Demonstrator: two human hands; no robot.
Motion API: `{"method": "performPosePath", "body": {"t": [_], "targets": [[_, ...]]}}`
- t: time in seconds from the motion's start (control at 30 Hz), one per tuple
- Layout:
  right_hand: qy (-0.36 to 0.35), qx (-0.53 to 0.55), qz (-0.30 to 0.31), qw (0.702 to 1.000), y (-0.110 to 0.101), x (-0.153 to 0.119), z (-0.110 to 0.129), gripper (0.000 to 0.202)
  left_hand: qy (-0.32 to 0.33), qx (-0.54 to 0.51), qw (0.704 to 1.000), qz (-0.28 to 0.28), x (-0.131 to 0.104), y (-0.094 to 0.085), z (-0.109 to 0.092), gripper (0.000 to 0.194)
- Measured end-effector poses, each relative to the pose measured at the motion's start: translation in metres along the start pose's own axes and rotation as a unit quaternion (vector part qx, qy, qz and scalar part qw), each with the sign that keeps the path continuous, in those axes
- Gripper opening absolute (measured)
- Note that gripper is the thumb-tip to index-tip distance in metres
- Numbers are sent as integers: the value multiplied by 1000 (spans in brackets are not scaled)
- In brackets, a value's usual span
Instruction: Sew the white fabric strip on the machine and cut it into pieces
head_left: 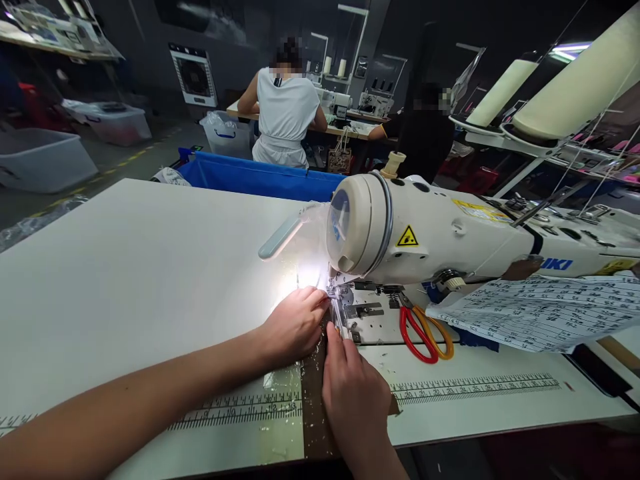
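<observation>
Tubs (50, 163) stand on the floor at my left; the near one looks bare inside as far as I can see, and the farther one has pale stuff and something dark on top. A clear bin (227, 140) with crumpled plastic in it stands beside a person in white (287, 110). Just past the table (125, 267) is a big blue bin (265, 175), but I can't see down into it.

I have the brown strip (314, 407) running up the table to the sewing machine (430, 227). My left hand (293, 327) has its fingertips pressed together near the needle, but what they pinch is too small to see. My right hand (357, 393) lies on the strip's right side, and I can't tell if it pinches.

Red and orange scissors (425, 333) and a printed sheet (540, 313) lie to the right. The machine's head blocks part of the blue bin. Bright light washes out the needle spot, and the sheet is cut off at the edge.
</observation>
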State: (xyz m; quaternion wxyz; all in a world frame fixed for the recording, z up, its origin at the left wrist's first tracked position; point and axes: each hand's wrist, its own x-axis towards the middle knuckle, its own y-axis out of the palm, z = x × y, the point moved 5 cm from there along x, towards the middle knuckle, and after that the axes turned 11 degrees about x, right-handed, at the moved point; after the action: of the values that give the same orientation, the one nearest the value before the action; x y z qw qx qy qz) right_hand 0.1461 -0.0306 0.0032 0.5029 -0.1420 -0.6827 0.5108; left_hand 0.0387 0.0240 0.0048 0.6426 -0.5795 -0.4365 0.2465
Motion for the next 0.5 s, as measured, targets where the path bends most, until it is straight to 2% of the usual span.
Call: {"method": "performPosePath", "body": {"t": [0.13,0.27,0.37,0.5], "targets": [[10,4,12,1000,1,1,1,42,-4,-6,1000,-22,0,0,8,33],[-13,109,1,994,-15,-14,-6,35,-1,-35,997,-67,-1,1,15,33],[-19,172,-1,985,-30,-29,-34,33,-25,-76,994,-75,3,6,27,27],[25,119,-5,993,-35,-34,-96,38,-51,-122,988,-81,23,11,47,18]]}}
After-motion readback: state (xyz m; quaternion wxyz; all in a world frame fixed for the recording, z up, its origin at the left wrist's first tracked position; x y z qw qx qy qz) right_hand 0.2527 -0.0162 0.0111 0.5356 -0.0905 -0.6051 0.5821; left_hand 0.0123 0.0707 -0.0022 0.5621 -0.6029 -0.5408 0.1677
